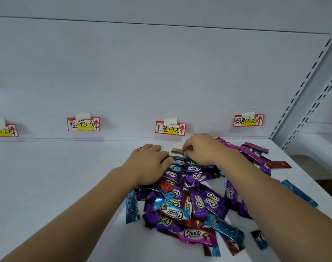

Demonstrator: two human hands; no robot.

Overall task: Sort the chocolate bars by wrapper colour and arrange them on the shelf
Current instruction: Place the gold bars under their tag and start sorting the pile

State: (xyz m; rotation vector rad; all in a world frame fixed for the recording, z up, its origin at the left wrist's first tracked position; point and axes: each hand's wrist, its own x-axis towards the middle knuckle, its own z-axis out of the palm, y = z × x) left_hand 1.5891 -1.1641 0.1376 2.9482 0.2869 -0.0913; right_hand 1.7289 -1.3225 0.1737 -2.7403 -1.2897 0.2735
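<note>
Both bare forearms reach forward from the lower corners, converging over a heap of foil-wrapped chocolate bars (191,197) on the flat white shelf (57,176).

The left hand (150,163) lies palm down on the far left edge of the heap, wrist slightly raised, fingers spread and relaxed across the wrappers; its grip is loose, pressing on the bars rather than closing round any one of them.

The right hand (201,148) is further back, knuckles up and fingers curled under. Its grip is closed in a pinch on a small gold-wrapped bar (177,150), whose crinkled end sticks out to the left between the two hands, just above the shelf surface.

The bars are thin, flat rectangles in glossy, creased foil with crimped ends, most printed "Choco" in white lettering. Purple, blue and dark red ones lie crossed over each other in the main heap. A looser cluster of magenta bars (252,150) sits at the back right, a single red bar (278,164) beside it, and a long blue bar (299,193) lies apart near the right forearm.

On the smooth white back panel (161,72), four handwritten paper price labels with red borders and red arrows are taped in a row: blue label (83,124), red label (170,128), pink label (248,120), and a partly cut-off label (4,130) at the left. A perforated metal upright (312,78) runs up the right side.
</note>
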